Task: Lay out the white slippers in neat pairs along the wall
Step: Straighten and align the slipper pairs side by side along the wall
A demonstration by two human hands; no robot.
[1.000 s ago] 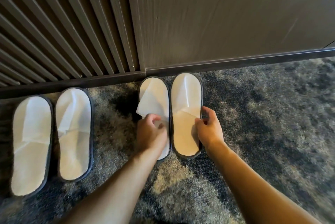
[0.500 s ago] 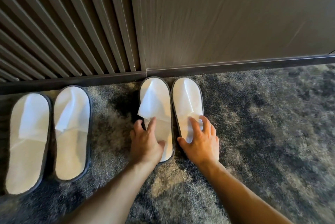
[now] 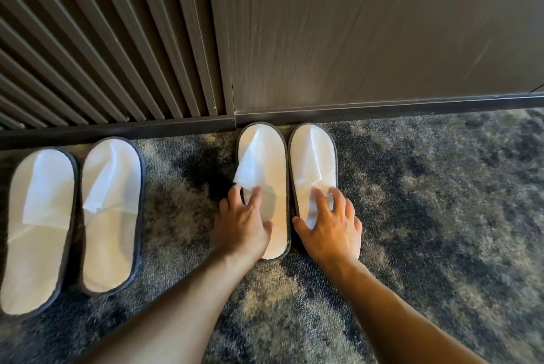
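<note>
Two pairs of white slippers with grey edging lie on the carpet, toes toward the wall. The middle pair touches the skirting: its left slipper [image 3: 263, 157] and right slipper [image 3: 312, 154] lie side by side. My left hand [image 3: 241, 222] rests flat on the heel half of the left one, fingers spread. My right hand [image 3: 329, 225] lies flat on the heel half of the right one, fingers spread, hiding its heel. The other pair is at the far left: an outer slipper [image 3: 38, 231] and an inner slipper [image 3: 110, 216], untouched.
A dark skirting board [image 3: 382, 111] runs along the base of a smooth grey wall panel [image 3: 368, 25]; a ribbed slatted panel [image 3: 103, 39] is to its left. Mottled blue-grey carpet [image 3: 441, 216] stretches to the right of the middle pair.
Both hands went from pinching the slippers' edges to lying flat on them with fingers spread. The middle pair slid up to the skirting.
</note>
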